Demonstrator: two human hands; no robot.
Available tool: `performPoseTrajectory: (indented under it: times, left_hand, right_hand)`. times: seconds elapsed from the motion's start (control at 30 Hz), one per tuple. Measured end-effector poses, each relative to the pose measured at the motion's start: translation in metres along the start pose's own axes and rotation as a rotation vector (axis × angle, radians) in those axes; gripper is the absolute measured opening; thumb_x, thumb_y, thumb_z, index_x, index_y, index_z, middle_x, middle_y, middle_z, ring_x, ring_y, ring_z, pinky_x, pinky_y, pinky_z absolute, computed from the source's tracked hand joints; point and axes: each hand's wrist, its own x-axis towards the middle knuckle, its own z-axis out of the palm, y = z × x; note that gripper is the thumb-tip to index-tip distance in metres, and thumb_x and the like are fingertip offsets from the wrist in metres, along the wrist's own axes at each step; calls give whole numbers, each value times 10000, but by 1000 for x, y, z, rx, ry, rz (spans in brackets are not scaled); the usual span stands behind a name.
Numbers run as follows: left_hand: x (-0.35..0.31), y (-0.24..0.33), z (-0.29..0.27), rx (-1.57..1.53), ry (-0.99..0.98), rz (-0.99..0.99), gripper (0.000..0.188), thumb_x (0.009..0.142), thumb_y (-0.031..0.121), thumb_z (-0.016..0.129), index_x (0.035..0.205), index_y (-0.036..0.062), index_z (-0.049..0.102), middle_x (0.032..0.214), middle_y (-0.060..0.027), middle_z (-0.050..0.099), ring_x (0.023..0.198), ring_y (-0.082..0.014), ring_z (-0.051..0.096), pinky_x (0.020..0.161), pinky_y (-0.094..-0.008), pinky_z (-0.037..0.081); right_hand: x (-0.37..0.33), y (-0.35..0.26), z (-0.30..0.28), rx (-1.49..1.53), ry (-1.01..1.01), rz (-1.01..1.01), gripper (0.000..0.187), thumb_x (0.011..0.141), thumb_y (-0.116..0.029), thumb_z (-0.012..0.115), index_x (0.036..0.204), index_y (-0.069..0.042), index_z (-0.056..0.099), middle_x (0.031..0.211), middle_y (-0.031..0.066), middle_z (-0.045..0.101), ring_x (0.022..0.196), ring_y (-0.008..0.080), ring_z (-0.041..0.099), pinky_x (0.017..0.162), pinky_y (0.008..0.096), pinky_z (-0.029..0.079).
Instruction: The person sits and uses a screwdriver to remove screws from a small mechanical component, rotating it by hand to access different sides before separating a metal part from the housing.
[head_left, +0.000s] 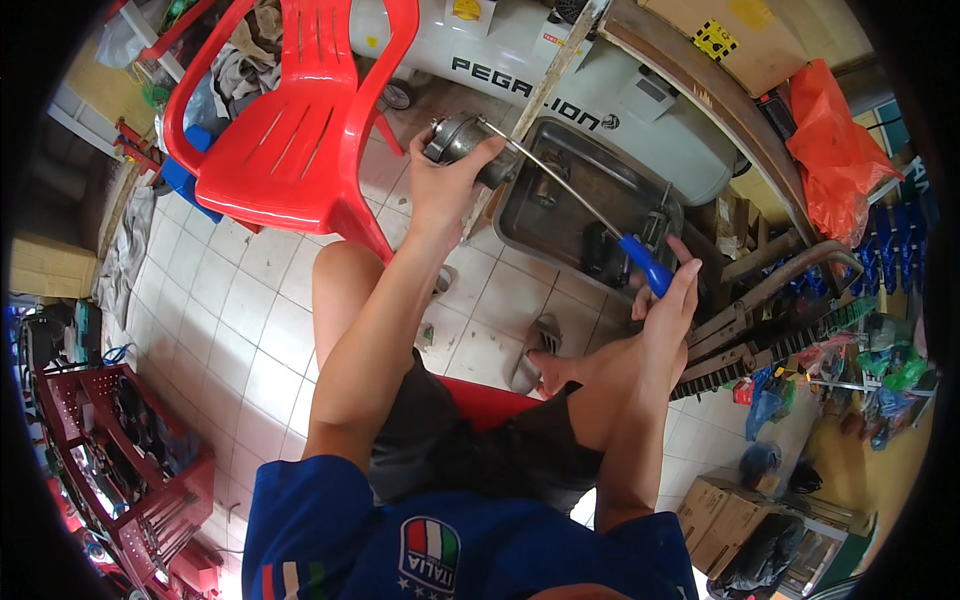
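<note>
A round grey metal housing (458, 138), perhaps part of a small motor, sits in my left hand (445, 190), whose fingers and thumb wrap round it. My right hand (672, 305) is closed on the blue handle of a long screwdriver (648, 268). Its thin steel shaft slants up to the left, and the tip reaches the upper edge of the housing. Whether the tip sits in a screw is too small to tell. Both hands are raised in front of my knees, the right one by the near right corner of a dark metal tray (520, 225).
Several metal parts lie in the tray. A red plastic chair (265, 170) stands at the far left, before a white tank (425, 40). Red tool shelving (135, 510) is at the near left. Cardboard boxes (725, 520) and an orange plastic bag (835, 150) are to the right.
</note>
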Motion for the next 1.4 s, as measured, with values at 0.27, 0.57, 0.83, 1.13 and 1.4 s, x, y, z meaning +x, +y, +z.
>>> performPoseTrajectory:
  times: [0.27, 0.57, 0.83, 1.13, 1.4]
  left_hand:
    - [3, -1, -6, 20, -45, -30, 889, 700, 126, 907, 1347, -1, 311, 1164, -154, 563, 989, -219, 643, 791, -375, 587]
    - [5, 0, -7, -41, -70, -89, 904, 705, 135, 905, 1361, 12, 295, 1197, -163, 551, 1022, -245, 641, 813, -413, 586]
    - [-4, 2, 1, -76, -64, -92, 910, 706, 122, 901, 1374, 26, 290, 1206, -155, 552, 1027, -247, 643, 855, -429, 570]
    - [-8, -6, 4, -70, -45, -118, 919, 708, 124, 898, 1383, 20, 283, 1216, -166, 548, 1033, -255, 643, 872, -446, 569]
    - [-1, -6, -5, -60, -57, -193, 906, 709, 120, 893, 1374, 17, 286, 1194, -161, 556, 1020, -250, 646, 864, -438, 572]
  right_hand:
    - [-10, -16, 10, 59, 74, -100, 531, 1068, -409, 420, 1498, -103, 365, 941, 96, 583, 593, 100, 501, 509, 234, 413]
    - [-13, -14, 11, 239, 65, -95, 537, 1068, -443, 417, 1453, -69, 423, 898, 106, 601, 505, 80, 454, 443, 221, 380]
    - [1, 0, -4, 218, -18, 14, 565, 1060, -368, 468, 1525, -103, 287, 1113, 94, 582, 752, 136, 552, 565, 271, 449]
    - [4, -5, -4, -48, 194, 19, 534, 1063, -485, 394, 1424, -101, 477, 948, 64, 526, 619, 81, 485, 421, 202, 295]
    - [-18, -21, -6, 48, -54, -181, 507, 1065, -420, 430, 1480, -132, 387, 1028, 81, 542, 682, 51, 487, 477, 195, 329]
